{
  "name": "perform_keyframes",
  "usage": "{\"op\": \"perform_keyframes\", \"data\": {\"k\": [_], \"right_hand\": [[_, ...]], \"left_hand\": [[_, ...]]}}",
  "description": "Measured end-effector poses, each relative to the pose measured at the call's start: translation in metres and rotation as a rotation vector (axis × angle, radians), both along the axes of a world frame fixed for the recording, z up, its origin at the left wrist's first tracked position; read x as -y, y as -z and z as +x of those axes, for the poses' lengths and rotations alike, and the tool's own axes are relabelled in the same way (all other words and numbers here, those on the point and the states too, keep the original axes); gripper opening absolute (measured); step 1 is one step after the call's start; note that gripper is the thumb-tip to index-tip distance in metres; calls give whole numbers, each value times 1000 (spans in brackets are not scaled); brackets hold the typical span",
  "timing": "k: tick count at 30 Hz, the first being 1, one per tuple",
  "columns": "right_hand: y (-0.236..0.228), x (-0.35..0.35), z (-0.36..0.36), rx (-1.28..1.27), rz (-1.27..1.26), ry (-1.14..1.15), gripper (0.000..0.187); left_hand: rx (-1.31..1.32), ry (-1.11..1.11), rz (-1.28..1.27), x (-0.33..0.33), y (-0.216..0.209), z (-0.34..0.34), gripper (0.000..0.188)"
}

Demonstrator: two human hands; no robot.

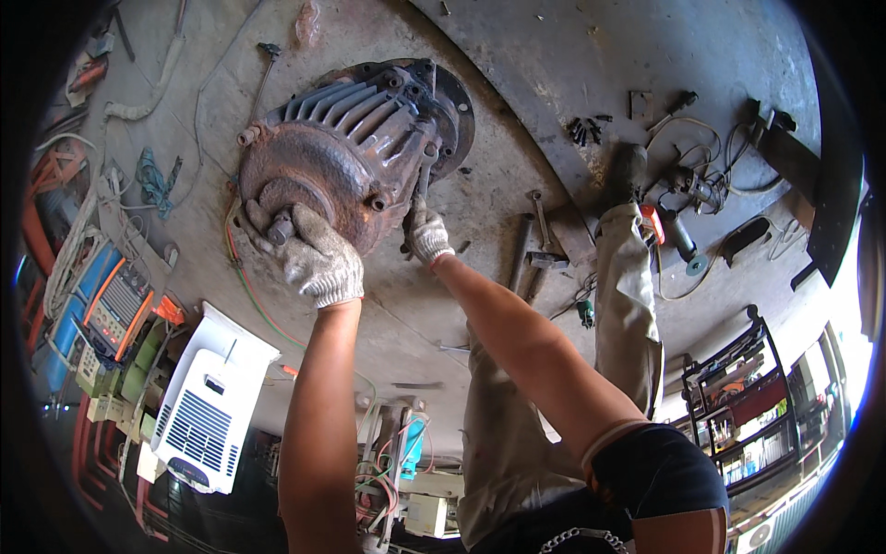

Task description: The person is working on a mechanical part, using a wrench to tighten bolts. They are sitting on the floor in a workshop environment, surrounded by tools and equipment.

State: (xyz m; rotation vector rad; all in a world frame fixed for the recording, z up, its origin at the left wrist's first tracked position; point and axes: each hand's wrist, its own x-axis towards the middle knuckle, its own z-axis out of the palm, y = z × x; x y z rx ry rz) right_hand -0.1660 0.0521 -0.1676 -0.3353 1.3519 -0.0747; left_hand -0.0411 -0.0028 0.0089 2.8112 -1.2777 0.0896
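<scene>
A rusty, finned cast-iron gear housing (369,138) lies on the concrete floor, its round flange (464,115) at the far right end. My left hand (318,263), in a grey-white knit glove, curls its fingers around the short shaft stub (281,228) at the housing's near left end. Gloved the same way, my right hand (428,236) grips a wrench (427,171) against the housing's right side. The wrench points away from me, its ring end up by the flange. Whether that ring sits on a bolt, I cannot tell.
Right of the housing lie a hammer (546,259) and another wrench (541,217). An angle grinder (681,238), cords and several small dark parts (587,129) lie farther right. A white ribbed-vent unit (208,406) stands at near left. A thin hose (254,300) crosses the floor.
</scene>
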Motion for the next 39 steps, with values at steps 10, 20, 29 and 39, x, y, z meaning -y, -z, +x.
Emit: {"op": "perform_keyframes", "data": {"k": [10,20,29,39], "right_hand": [[23,120,-113,-70,-308,-1084,58],[12,154,-140,-89,-517,-1222,66],[-13,15,-68,-114,-59,-233,64],[-16,4,-5,-106,-7,66,61]], "left_hand": [[-10,-76,-140,20,-11,-11,45],[-74,-159,-168,29,-18,-13,57],[-72,-126,-173,26,-16,-13,59],[-385,-367,-145,27,-25,-23,54]]}}
